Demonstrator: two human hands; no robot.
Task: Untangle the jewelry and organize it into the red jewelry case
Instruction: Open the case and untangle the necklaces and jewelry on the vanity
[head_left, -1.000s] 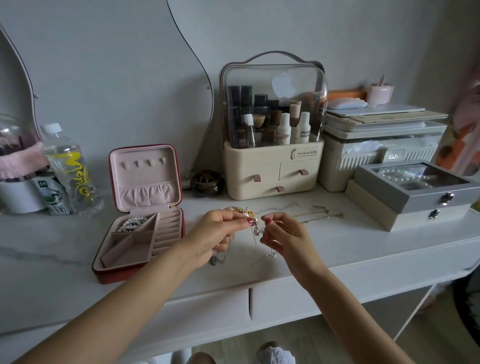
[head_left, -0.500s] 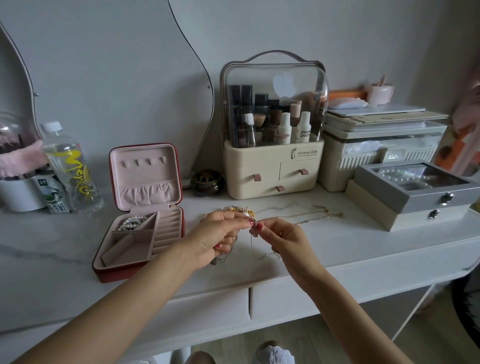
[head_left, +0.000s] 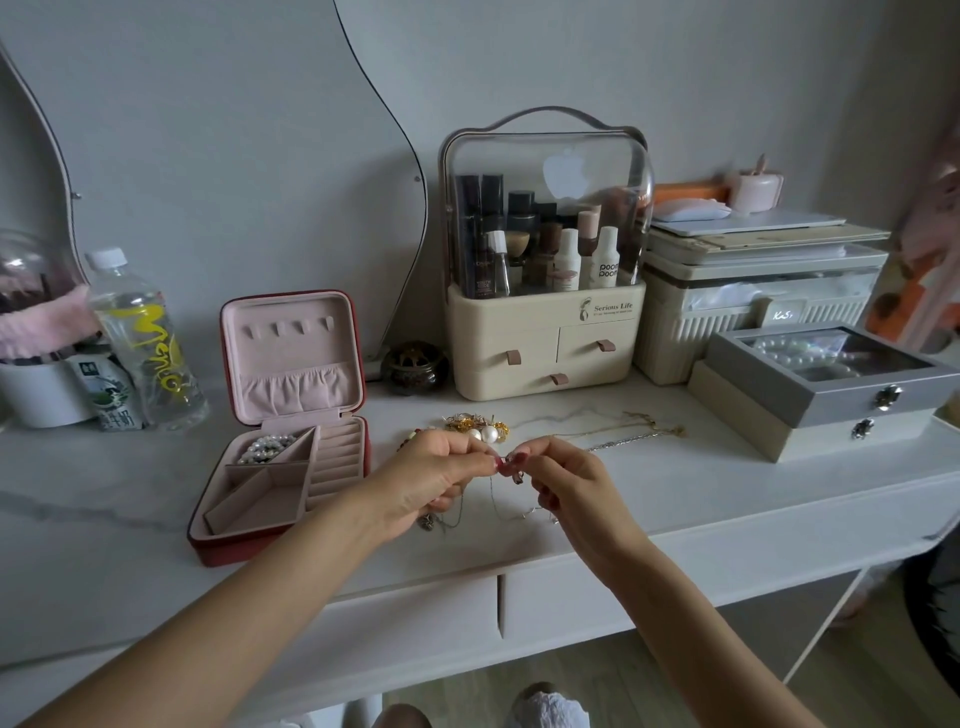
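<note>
Both hands pinch a thin tangled chain (head_left: 493, 499) above the worktop (head_left: 675, 483) — left hand (head_left: 431, 480), right hand (head_left: 566, 486), fingertips nearly touching; the open red jewelry case (head_left: 283, 499) lies left, nearer the left hand.

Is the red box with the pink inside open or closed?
Open. The red jewelry case has its pink-lined lid standing upright, showing the compartments, with white pearl beads in one.

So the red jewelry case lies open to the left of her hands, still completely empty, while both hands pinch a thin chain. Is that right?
Not quite. The red jewelry case is open and left of the hands, but not empty: the head view shows a pearl strand in its rear left compartment. The rest holds: the left hand and right hand both pinch the thin chain.
</note>
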